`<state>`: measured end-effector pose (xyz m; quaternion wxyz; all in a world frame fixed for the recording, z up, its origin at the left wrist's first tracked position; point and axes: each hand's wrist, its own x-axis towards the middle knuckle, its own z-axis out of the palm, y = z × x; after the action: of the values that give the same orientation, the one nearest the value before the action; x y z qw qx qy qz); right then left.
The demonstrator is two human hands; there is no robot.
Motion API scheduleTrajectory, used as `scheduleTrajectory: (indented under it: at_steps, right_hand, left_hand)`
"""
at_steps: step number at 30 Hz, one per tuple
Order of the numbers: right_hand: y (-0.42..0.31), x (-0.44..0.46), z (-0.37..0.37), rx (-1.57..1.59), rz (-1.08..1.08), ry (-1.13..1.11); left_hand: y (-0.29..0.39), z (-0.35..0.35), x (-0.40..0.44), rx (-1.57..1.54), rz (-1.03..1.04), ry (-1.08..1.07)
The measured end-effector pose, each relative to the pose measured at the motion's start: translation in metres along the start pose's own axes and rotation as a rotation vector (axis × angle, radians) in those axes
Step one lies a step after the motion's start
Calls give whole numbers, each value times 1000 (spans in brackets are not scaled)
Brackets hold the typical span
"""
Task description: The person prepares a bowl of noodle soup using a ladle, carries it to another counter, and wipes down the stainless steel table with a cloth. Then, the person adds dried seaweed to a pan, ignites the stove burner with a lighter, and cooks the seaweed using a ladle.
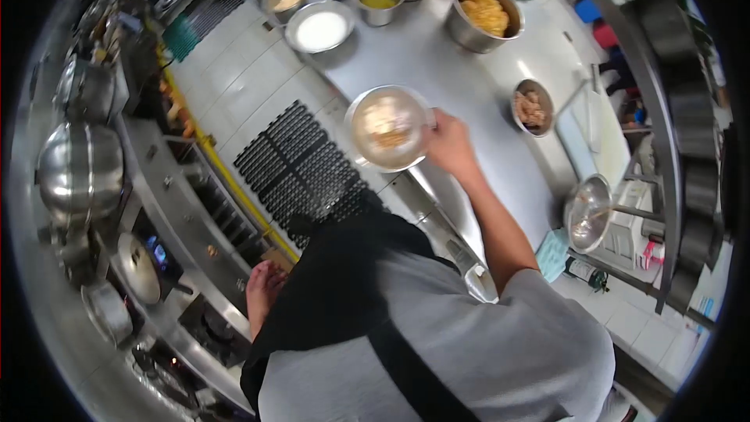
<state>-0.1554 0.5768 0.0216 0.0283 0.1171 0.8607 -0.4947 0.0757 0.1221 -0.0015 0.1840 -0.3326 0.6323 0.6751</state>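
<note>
My right hand (pixel 451 143) grips the rim of a round metal bowl (pixel 361 148) in front of me, over the edge of the steel worktable (pixel 426 55). The bowl is tilted so that its inside shows, with a small amount of golden-brown grains (pixel 389 137) at the bottom; it is slightly blurred. My left hand (pixel 266 283) hangs low at my side, near the front edge of the stove. Its fingers are loosely bent and apart, with nothing visible in them.
Along the table stand a bowl of white powder (pixel 320 30), a pot of yellow liquid (pixel 380 1), a pot of yellow-orange food (pixel 484 12) and a bowl of meat pieces (pixel 531 109). A lidded pan (pixel 139 268) sits on the stove at left. A black mat (pixel 293 160) covers the floor.
</note>
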Motion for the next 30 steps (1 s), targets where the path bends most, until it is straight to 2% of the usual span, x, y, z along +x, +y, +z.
scheduleTrajectory:
  at_steps: [1,2,3,4,6,10,16,17,18,20,24,30]
  right_hand:
    - [-2,-1,10,-66,-88,-1]
    - [-7,-2,20,-9,-70,-65]
    - [-23,-8,22,-63,-164,-125]
    - [-34,-12,28,-19,-124,-200]
    - [-37,-18,44,-120,-187,-276]
    - [-63,-38,58,-4,-151,-331]
    - [-83,-54,42,13,-170,-364]
    - [-83,-57,41,27,-211,-336]
    - [-88,-58,36,46,-142,-388]
    - [-99,-68,34,163,-127,-347]
    - [-107,-78,19,491,59,-386]
    - [-102,-83,6,395,-18,-383]
  left_hand:
    - [20,16,-5,-26,-1,14]
    - [36,32,-1,-47,-6,0]
    - [48,42,-1,-84,27,-76]
    - [56,48,-2,-123,60,-140]
    - [70,60,0,-125,75,-236]
    - [114,93,-13,-50,111,-288]
    - [141,114,5,-41,19,-385]
    - [148,123,7,-76,22,-431]
    - [144,128,14,-168,58,-467]
    - [139,132,18,-169,82,-372]
    - [141,143,10,-271,112,-334]
    - [142,152,6,-308,174,-354]
